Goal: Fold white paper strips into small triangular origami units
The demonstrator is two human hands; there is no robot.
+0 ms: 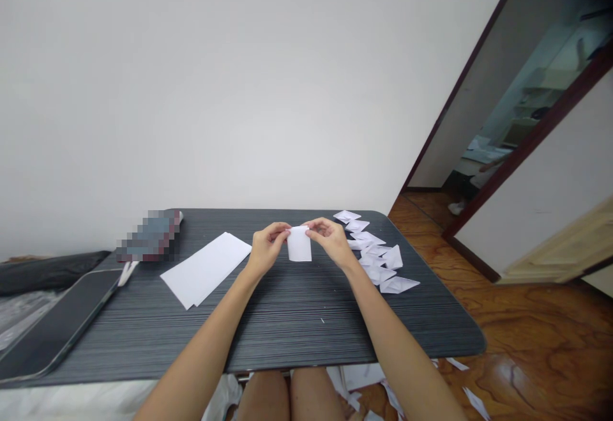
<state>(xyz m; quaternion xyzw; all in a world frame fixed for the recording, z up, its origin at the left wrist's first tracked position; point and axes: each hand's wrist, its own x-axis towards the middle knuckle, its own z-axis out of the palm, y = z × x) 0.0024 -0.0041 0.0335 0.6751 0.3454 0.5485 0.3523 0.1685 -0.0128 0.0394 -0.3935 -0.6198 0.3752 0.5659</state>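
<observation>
A small folded piece of white paper (299, 246) is held up over the dark table (297, 325), between both hands. My left hand (269, 244) pinches its upper left corner between thumb and fingers. At the upper right corner, my right hand (328, 238) grips it the same way. The paper hangs with its lower edge free and slightly curved. To the right of my right hand lie several folded paper boats (378, 273) in a loose cluster. Larger white sheets (205, 269), overlapping each other, rest flat to the left of my left hand.
A phone-like dark device (62, 325) lies at the table's left edge, near a blurred-out object (151, 236) with a white cable (127, 273). Paper scraps (476, 403) are strewn on the wooden floor (522, 351). A white wall rises behind the table. Through the doorway at right, part of a person shows.
</observation>
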